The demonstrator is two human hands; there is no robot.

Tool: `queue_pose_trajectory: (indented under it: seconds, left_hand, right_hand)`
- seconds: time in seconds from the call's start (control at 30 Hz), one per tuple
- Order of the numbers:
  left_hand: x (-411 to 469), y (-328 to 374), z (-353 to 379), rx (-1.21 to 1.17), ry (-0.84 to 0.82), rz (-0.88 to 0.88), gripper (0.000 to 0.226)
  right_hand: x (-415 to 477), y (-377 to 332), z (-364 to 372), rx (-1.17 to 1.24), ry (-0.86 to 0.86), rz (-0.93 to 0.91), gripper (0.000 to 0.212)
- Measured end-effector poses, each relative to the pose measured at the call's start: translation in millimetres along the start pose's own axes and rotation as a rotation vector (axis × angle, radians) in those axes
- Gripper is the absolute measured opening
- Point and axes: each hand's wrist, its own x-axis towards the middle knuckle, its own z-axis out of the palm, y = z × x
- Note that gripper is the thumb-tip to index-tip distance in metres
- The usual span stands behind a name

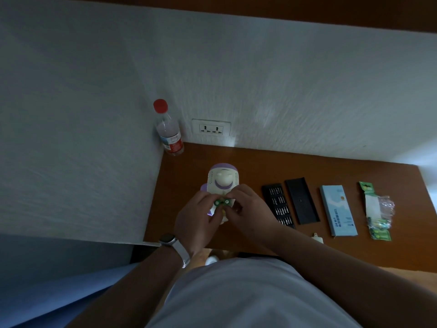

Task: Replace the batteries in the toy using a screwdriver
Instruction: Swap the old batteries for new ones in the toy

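Dim, blurred view. Toy (pixel 223 183) lying on desk (pixel 260 166), lower half hidden behind both hands. Left hand (pixel 197 220) and right hand (pixel 250 207) pinching two green batteries (pixel 221 202) between fingertips over toy. Compartment not visible. Bit case (pixel 277 205), lid (pixel 302 201), box (pixel 338 209) and battery pack (pixel 376 211) to the right. Small cover (pixel 317 238) at desk edge, partly cut off by forearm. Screwdriver hard to make out.

toy (pixel 223 183) left of bit tray (pixel 279 205), bottle (pixel 168 129) behind
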Motion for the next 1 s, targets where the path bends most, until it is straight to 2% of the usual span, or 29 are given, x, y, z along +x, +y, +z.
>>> queue_pose_trajectory:
  seconds: [0.3,0.5,1.0]
  left_hand:
    - [1,3,-1,-0.02,0.07,-0.032,0.024]
    - [0,0,-1,0.004,0.104,0.05,0.028]
    - [-2,-3,3,0.034,0.114,0.12,0.024]
  right_hand:
    - [-1,-8,-10,0.012,0.011,0.075,0.025]
    - [-3,-6,-13,-0.024,0.004,0.053,0.014]
    - [0,-5,-6,-0.036,0.022,-0.02,0.017]
